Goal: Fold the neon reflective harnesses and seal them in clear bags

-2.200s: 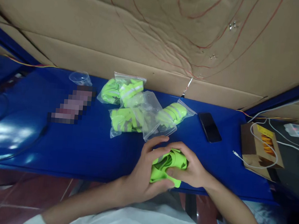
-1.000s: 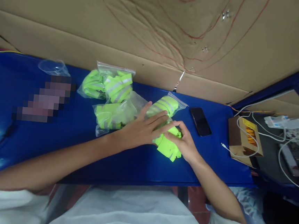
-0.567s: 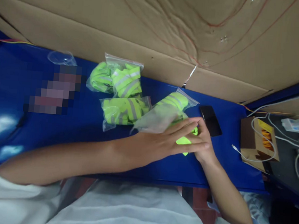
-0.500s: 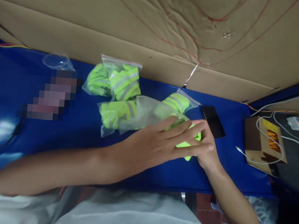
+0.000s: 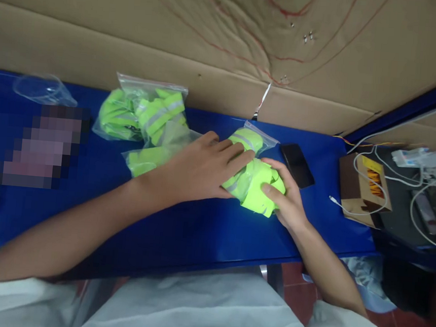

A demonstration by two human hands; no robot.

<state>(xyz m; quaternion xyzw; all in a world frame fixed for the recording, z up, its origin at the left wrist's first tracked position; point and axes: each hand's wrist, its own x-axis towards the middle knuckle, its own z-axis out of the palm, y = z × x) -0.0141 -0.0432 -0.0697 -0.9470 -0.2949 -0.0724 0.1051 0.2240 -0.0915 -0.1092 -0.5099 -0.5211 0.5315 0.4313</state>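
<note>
My right hand [image 5: 289, 198] is closed around the right end of a folded neon yellow-green reflective vest [image 5: 259, 187], thumb on top. The vest's left part lies inside a clear plastic bag [image 5: 235, 184], while its right end seems to stick out of it. My left hand [image 5: 206, 165] is bent over the bag from the left, its fingers gripping it; its fingertips are partly hidden. Just behind my hands lies a bagged vest [image 5: 248, 138] with grey stripes. Another bagged vest [image 5: 145, 161] is half covered by my left hand and wrist.
More bagged vests [image 5: 161, 113] lie at the back left by the cardboard wall [image 5: 98, 46]. A black phone [image 5: 297, 165] rests right of my hands. Farther right are a cardboard box [image 5: 361, 188] and a white cable [image 5: 346, 208]. A clear plastic cup [image 5: 43, 89] lies at left.
My left hand has drawn back left from over my right hand, so the vest end now shows. My right thumb now presses on top of it. The whole view has shifted.
</note>
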